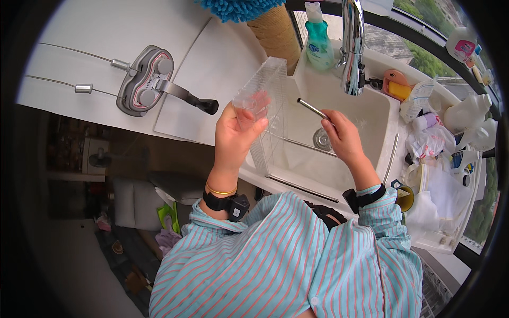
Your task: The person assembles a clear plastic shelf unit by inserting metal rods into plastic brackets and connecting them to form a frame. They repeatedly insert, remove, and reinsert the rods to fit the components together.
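The left hand (239, 132) held a clear plastic tray (265, 106) upright over the near-left rim of the sink (371, 114), thumb on its near face and fingers wrapped behind one edge. The right hand (342, 135) pinched a thin dark rod (313, 108) between thumb and fingertips, its free end pointing toward the tray. The tray looked light and stiff but thin-walled and probably slick, so a grip on its rim, just above the fingers, seemed safest.
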A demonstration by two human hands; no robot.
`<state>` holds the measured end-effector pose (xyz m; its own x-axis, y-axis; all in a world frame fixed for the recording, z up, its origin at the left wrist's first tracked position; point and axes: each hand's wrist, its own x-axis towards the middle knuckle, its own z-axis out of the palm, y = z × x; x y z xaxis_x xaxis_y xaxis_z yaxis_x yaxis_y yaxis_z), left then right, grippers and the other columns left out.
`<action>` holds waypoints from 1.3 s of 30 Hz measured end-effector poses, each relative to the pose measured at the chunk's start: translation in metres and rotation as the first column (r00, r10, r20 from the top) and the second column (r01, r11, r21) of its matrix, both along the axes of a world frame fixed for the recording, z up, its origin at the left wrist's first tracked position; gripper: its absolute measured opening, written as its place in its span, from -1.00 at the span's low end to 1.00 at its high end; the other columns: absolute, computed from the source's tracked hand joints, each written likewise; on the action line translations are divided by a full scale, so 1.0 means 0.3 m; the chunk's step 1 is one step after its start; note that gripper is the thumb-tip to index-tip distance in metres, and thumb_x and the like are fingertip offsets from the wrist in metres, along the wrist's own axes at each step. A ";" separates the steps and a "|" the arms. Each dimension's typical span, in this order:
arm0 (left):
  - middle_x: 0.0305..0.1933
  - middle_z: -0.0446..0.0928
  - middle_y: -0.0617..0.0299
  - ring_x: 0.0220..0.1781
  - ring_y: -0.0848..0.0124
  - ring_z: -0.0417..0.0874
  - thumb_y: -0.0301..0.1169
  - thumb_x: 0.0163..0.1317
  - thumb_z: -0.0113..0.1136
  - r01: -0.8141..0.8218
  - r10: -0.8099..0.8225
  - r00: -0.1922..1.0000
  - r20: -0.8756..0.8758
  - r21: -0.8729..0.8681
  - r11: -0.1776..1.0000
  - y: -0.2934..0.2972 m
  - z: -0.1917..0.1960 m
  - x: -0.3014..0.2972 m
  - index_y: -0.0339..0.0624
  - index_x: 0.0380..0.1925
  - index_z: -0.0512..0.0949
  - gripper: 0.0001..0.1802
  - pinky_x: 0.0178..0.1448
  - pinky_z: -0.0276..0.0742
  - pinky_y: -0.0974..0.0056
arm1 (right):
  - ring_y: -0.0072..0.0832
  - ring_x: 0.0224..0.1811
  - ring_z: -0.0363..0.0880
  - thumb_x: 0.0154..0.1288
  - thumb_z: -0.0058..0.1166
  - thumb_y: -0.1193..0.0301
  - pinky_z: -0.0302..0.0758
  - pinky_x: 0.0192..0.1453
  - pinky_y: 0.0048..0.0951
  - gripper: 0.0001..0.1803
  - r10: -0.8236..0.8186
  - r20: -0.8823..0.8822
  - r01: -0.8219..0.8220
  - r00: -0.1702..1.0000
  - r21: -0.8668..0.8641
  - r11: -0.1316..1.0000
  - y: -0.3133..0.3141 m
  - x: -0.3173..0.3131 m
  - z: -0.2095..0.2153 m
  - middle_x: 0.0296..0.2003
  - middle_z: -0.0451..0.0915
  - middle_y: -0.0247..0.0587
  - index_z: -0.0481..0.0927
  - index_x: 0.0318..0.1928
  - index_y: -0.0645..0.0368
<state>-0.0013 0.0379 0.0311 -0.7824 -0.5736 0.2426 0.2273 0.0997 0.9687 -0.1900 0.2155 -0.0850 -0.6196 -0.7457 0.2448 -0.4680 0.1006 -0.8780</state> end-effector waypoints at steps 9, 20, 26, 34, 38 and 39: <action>0.37 0.49 -0.17 0.42 0.09 0.54 -0.75 0.29 0.23 -0.005 0.006 0.998 0.058 -0.025 1.000 -0.001 0.006 -0.039 -0.26 -0.19 0.48 -0.80 0.47 0.52 -0.01 | -0.15 -0.33 0.63 0.53 0.11 0.24 0.53 -0.26 -0.20 -0.75 0.139 -0.212 -0.164 0.967 -0.105 0.981 -0.049 0.039 0.271 -0.33 0.65 -0.18 0.68 0.08 0.02; 0.12 0.69 -0.07 0.18 0.24 0.73 -0.28 0.53 0.17 -0.071 0.061 0.987 0.150 0.059 0.996 -0.035 0.055 -0.081 -0.23 0.00 0.57 -0.75 0.29 0.64 0.15 | -0.13 -0.44 0.64 0.51 0.13 0.18 0.50 -0.42 -0.13 -0.77 0.132 -0.542 -0.105 0.830 0.081 0.991 -0.039 -0.023 0.379 -0.39 0.68 -0.22 0.66 -0.02 0.01; 0.07 0.72 0.01 0.13 0.30 0.75 -0.21 0.51 0.21 -0.215 0.203 0.961 0.188 0.045 0.976 -0.025 0.063 -0.098 -0.22 0.01 0.58 -0.69 0.21 0.63 0.20 | -0.19 -0.54 0.61 0.49 0.14 0.15 0.45 -0.52 -0.17 -0.79 0.051 -0.714 0.017 0.698 0.087 0.996 -0.058 0.005 0.410 -0.52 0.60 -0.28 0.63 -0.06 -0.04; 0.02 0.69 0.04 0.16 0.24 0.74 -0.07 0.59 0.05 -0.294 0.288 0.917 0.276 -0.020 0.956 -0.002 0.073 -0.117 -0.26 0.06 0.51 -0.57 0.23 0.60 0.19 | -0.22 -0.56 0.60 0.47 0.16 0.16 0.44 -0.54 -0.20 -0.79 0.041 -0.798 0.042 0.601 0.083 0.996 -0.091 -0.013 0.411 -0.55 0.57 -0.30 0.62 -0.04 -0.06; 0.02 0.69 0.03 0.16 0.23 0.74 -0.02 0.62 -0.04 -0.304 0.325 0.903 0.282 -0.119 0.945 0.004 0.069 -0.118 -0.25 0.07 0.47 -0.54 0.23 0.58 0.19 | -0.16 -0.52 0.59 0.49 0.17 0.27 0.45 -0.45 -0.21 -0.77 0.137 -0.660 -0.077 0.739 0.119 0.990 -0.088 -0.026 0.413 -0.47 0.62 -0.17 0.66 0.08 -0.04; 0.02 0.69 0.03 0.15 0.23 0.74 -0.01 0.63 -0.05 -0.311 0.342 0.895 0.286 -0.149 0.939 0.007 0.067 -0.116 -0.24 0.05 0.46 -0.54 0.23 0.58 0.20 | -0.16 -0.53 0.57 0.50 0.16 0.28 0.44 -0.44 -0.21 -0.76 0.165 -0.623 -0.109 0.765 0.127 0.986 -0.085 -0.029 0.415 -0.49 0.60 -0.14 0.66 0.09 -0.02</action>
